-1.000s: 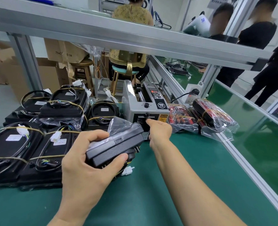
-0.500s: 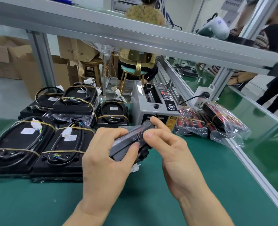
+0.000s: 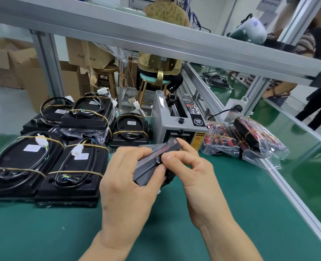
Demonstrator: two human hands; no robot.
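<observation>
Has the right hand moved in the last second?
Yes. The right hand has drawn back toward the person from the grey metal tape dispenser, onto the bagged black plastic part in the left hand.

Left hand [image 3: 126,178] and right hand [image 3: 191,172] hold a bagged black part [image 3: 152,162] above the green mat [image 3: 212,213].

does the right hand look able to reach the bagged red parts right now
Likely not yet: the right hand pinches the bagged black part that the left hand grips. Nothing lies between it and the bagged red parts, so letting go should free the way.
</observation>
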